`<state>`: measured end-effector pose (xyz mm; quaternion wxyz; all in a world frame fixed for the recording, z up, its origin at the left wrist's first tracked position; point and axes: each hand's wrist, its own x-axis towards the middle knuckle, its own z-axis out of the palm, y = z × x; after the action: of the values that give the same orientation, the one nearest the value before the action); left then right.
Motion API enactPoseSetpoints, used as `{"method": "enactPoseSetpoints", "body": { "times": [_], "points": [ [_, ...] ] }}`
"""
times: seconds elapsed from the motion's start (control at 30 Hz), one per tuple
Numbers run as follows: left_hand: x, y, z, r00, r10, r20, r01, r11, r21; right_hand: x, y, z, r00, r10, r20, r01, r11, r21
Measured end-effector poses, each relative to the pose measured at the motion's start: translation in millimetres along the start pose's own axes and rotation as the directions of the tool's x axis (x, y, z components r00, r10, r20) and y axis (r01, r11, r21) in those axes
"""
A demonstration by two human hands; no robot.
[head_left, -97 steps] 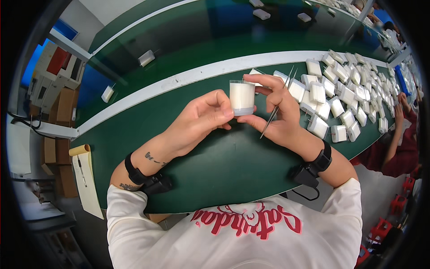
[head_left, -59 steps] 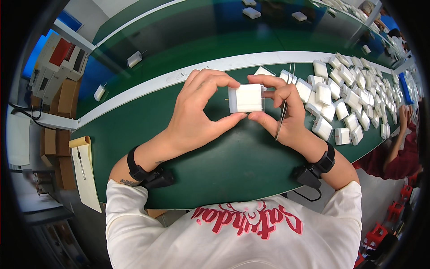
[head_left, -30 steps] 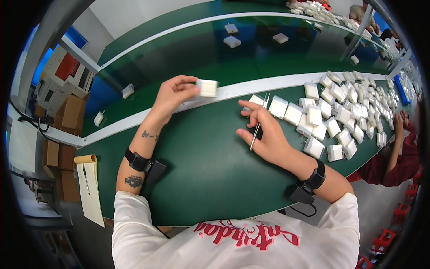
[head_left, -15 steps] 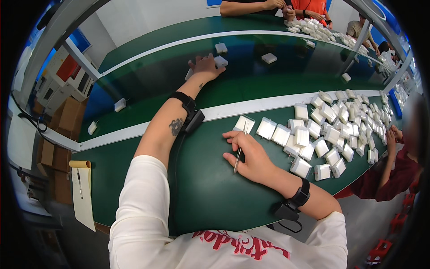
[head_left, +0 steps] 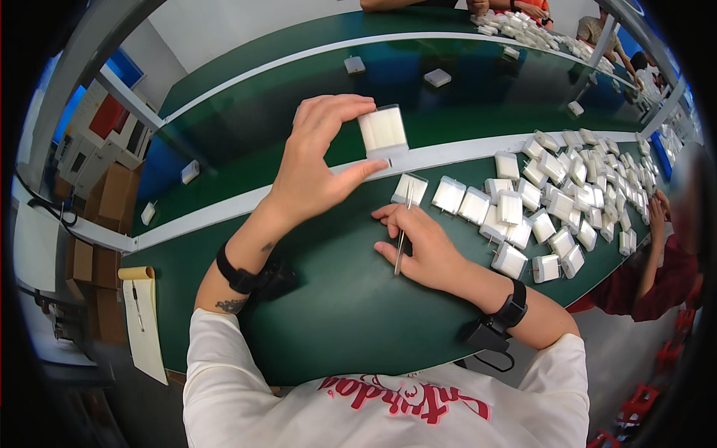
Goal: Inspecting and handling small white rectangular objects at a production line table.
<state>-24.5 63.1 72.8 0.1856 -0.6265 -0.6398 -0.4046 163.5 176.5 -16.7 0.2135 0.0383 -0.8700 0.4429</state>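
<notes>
My left hand (head_left: 317, 153) is raised over the white rail, thumb and fingertips gripping a small white rectangular block (head_left: 385, 133) with a clear casing by its edges. Between the fingers of my right hand (head_left: 424, 248) is a pair of metal tweezers (head_left: 399, 261), slim and silver, pointing away from me. Their tips overlap another white block (head_left: 410, 190) lying on the green table; whether they touch it I cannot tell. Just right of it lies a further block (head_left: 449, 195), at the edge of a large spread of similar ones, some with thin pins.
Beyond the white rail (head_left: 202, 218), a dark green belt-like surface (head_left: 261, 127) carries scattered blocks. A notepad (head_left: 146, 328) with a pen (head_left: 137, 305) lies at the table's left end. One person (head_left: 650, 280) sits at right; others work across the back. Metal frame posts stand at both sides.
My left hand has come back from the far surface toward me, now with a white block in its grip. My right hand keeps the tweezers in nearly the same place.
</notes>
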Motion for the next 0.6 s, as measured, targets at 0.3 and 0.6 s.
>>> {"method": "enactPoseSetpoints", "body": {
  "times": [0.3, 0.6],
  "points": [
    [-7, 46, -41, 0.995, 0.104, -0.009, -0.104, 0.994, -0.027, 3, -7, -3, 1.0, 0.001, 0.011, 0.0, 0.999, -0.036],
    [-8, 48, -43, 0.995, 0.103, 0.0, -0.103, 0.989, -0.11, -1, -14, -7, 0.991, 0.063, -0.12, -0.059, 0.998, 0.035]
  ]
}}
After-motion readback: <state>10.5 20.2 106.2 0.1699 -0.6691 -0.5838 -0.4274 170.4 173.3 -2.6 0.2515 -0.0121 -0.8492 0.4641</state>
